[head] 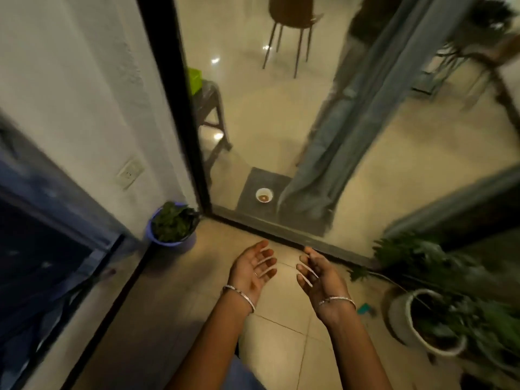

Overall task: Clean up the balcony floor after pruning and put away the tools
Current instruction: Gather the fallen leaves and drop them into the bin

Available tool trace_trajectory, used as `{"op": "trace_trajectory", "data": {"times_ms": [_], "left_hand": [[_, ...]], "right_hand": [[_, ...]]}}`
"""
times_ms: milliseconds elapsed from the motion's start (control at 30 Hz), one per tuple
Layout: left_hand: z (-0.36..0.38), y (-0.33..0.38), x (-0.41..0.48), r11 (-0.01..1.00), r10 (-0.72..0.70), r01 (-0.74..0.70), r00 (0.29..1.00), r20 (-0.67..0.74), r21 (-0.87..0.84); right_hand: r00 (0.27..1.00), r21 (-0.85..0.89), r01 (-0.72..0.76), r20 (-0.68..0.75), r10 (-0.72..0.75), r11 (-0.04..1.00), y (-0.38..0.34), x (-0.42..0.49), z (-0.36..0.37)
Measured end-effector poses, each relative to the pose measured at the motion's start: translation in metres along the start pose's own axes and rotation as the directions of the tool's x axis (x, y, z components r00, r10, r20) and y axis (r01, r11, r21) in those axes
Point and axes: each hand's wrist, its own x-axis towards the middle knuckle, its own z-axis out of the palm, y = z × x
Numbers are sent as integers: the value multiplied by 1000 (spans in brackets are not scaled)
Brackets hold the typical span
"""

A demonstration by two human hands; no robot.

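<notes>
Both cupped: left hand (251, 273), right hand (319, 275); square beige tiles (281, 347).

Beige tiled balcony floor (281, 347).
We see one green leafy cutting (358, 273) lying near its far edge.

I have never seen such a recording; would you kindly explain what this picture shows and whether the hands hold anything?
No machine here: a camera on a person's head looks down at their own hands. The left hand and right hand are held out over the tiled floor, fingers relaxed, holding nothing. A purple pot with a plant stands in the left corner, a white pot at the right. A green cutting lies on the floor near the glass door.
</notes>
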Motion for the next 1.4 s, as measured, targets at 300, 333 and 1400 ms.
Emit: {"op": "trace_trajectory", "data": {"times_ms": [300,333,1400], "left_hand": [[119,-68,-73,901,-261,135,928,265,413],[131,-73,-75,879,-297,147,913,279,454],[346,-409,-199,149,-908,-50,387,157,988]], "right_hand": [[962,314,231,-218,-167,921,-50,-106,-117],[950,339,259,-259,-175,904,-55,-114,-127],[363,390,876,-920,143,283,-32,-292,-434]]}}
